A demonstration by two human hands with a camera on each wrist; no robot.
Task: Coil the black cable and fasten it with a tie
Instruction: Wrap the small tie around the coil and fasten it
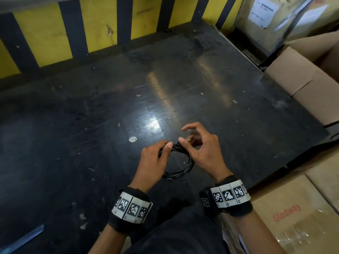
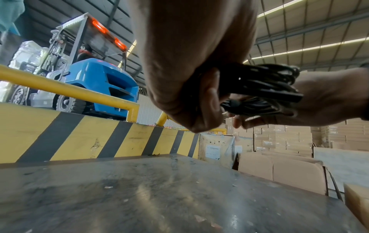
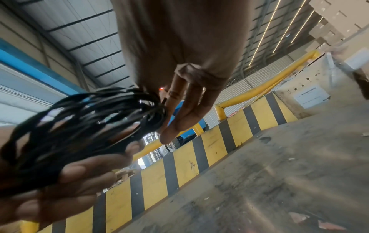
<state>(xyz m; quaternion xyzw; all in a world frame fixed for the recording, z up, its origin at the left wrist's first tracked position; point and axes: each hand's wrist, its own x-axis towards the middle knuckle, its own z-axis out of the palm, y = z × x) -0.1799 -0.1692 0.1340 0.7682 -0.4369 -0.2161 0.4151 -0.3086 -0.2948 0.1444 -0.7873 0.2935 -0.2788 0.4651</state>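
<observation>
Head view: both hands were held above a dark, scuffed desk [image 1: 110,116]. The black cable [image 1: 180,172] was already wound into a small multi-loop coil hanging between them. The left hand [image 1: 154,162] had its fingers curled round the far-left arc of the coil. The right hand [image 1: 201,147] pinched at the top of the coil with thumb and forefinger, the other fingers spread loosely. No separate tie could be made out; something dark at the pinch point was too small to tell. Cardboard boxes [image 1: 297,77] stood along the right, a yellow-black striped barrier [image 1: 102,26] at the back.

Left wrist view: the left hand's thumb and fingers clamped the bundled loops of the cable [image 2: 265,88]; a stubby black end piece stuck out toward the right hand [image 2: 329,100]. A blue forklift [image 2: 99,82] stood behind the barrier.

Right wrist view: blurred. The coil [image 3: 83,126] sat in the left hand's fingers [image 3: 75,176]; the right hand's fingers [image 3: 179,110] touched the loops at one edge.

Judged progress: coiling looked done, fastening was the step in hand, and no closed tie showed, so securing was still left.
</observation>
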